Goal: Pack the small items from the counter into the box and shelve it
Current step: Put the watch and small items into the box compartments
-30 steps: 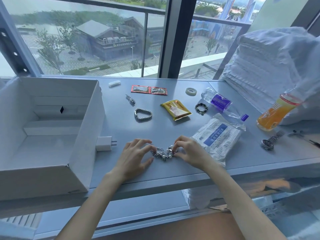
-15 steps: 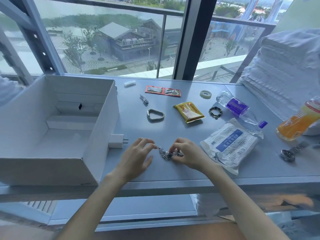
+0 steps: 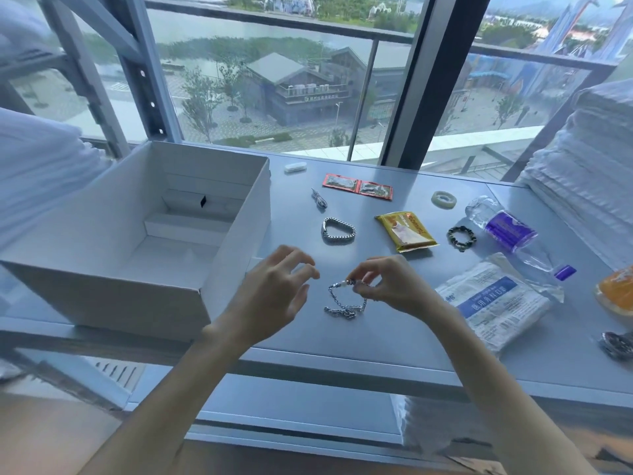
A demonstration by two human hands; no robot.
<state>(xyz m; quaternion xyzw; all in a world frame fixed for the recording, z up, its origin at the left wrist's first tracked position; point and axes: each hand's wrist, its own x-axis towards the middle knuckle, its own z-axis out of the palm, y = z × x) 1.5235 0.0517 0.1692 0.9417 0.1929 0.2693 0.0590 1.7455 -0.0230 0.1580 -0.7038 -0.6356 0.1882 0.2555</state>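
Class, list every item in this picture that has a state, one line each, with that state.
box: open, no items visible inside.
chain bracelet: one end pinched up, rest heaped on counter.
right hand: pinches the chain bracelet.
left hand: open, holds nothing.
water bottle: on its side, capped.

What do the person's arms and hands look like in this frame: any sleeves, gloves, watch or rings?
Both are bare. The left hand and right hand wear no gloves, and no ring can be made out. The left forearm and right forearm show no sleeve, watch or band down to the bottom edge of the head view.
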